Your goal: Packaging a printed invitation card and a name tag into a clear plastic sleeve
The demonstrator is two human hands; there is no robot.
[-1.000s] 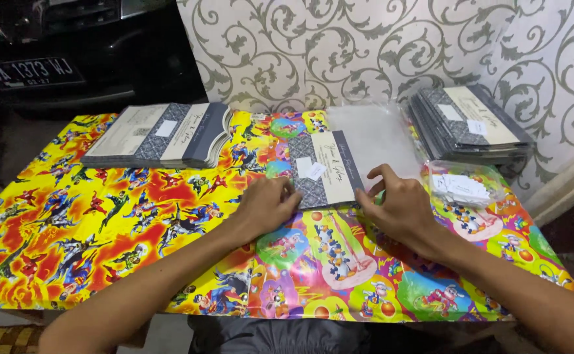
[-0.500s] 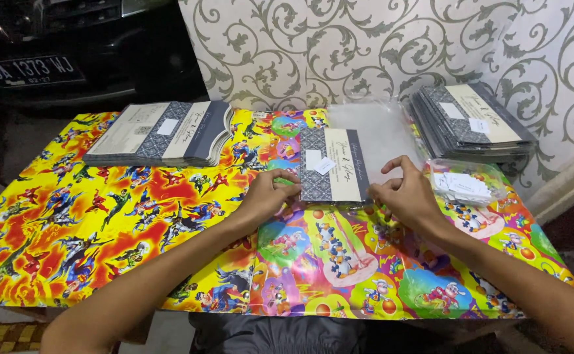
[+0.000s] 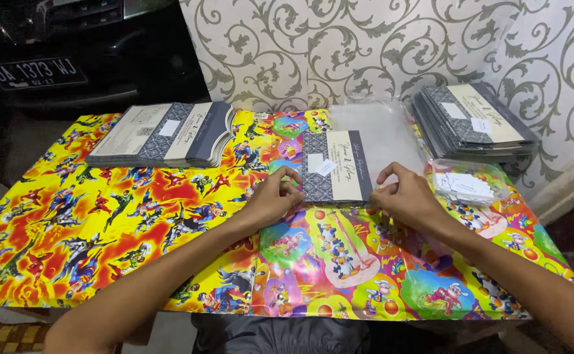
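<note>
Closest to the camera, two bare arms reach out over a low table [image 3: 70,229] that is covered in bright cartoon wrapping paper, yellow on the left and many colours on the right.

The left hand [image 3: 275,195] pinches the near left corner of a flat card with a dark patterned strip and a cream panel [image 3: 335,166]. Its fingers [image 3: 289,178] are closed on that corner. The right hand [image 3: 406,196] pinches the near right corner of the same card, and its fingers [image 3: 384,189] are curled shut on the edge. The card lies flat on the table, in the middle, between the two hands. A small white label [image 3: 326,167] sits on its front.

Just right of the right hand is a clear plastic bag of small white paper pieces [image 3: 467,185].

Further back, right behind the card, lies a pile of clear plastic sleeves [image 3: 382,128]. It looks like the card's far end sits at the mouth of one sleeve, but I cannot tell for sure.

At the far left is a stack of the same cards fanned out [image 3: 162,133]. At the far right is another stack of cards that look shiny, as if already in sleeves [image 3: 474,121].

So I think some cards are done, one is being worked on, and a big stack is left.

Behind the table is a white wall with grey swirls [image 3: 365,46] and the dark front of a car [image 3: 70,52].
</note>
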